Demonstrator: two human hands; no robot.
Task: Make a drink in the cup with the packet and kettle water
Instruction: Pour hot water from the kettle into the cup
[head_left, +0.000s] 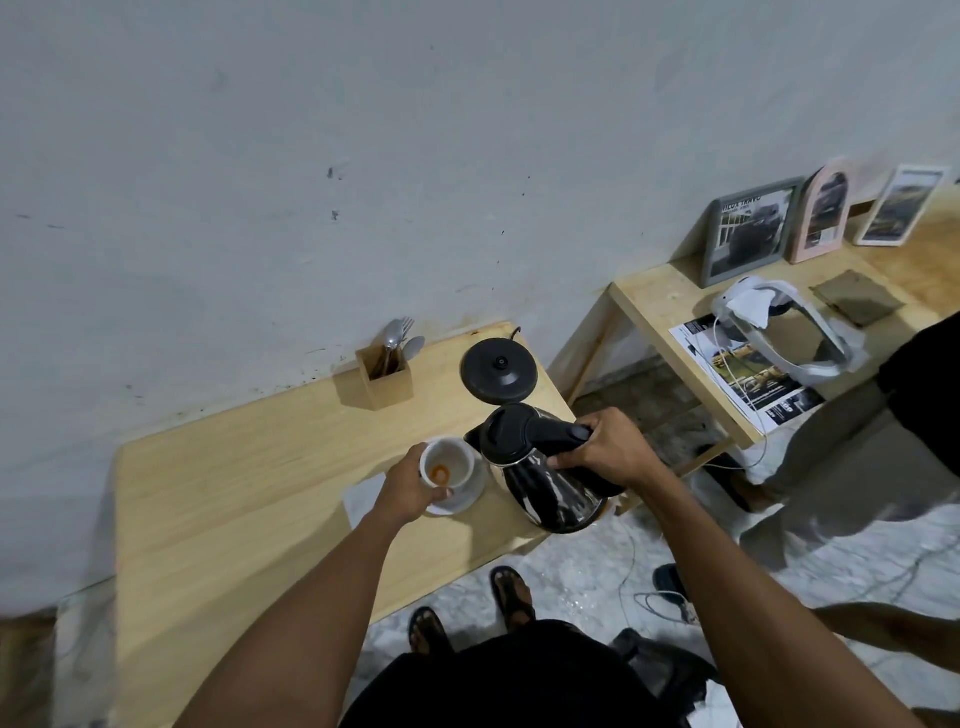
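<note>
A white cup (451, 466) stands on a white saucer (464, 501) near the right end of the wooden table (260, 493). Orange powder lies at the cup's bottom. My left hand (410, 491) grips the cup's left side. My right hand (605, 449) is closed around the black handle of the dark steel kettle (550, 483), which is off its base and tilted slightly, its spout right next to the cup's rim. A pale packet (363, 499) lies flat under my left wrist, partly hidden.
The round black kettle base (498, 370) sits behind the kettle. A wooden holder (383, 373) with spoons and a fork stands against the wall. To the right, a lower bench (654, 301) bears picture frames, papers and a headset. Another person stands at far right.
</note>
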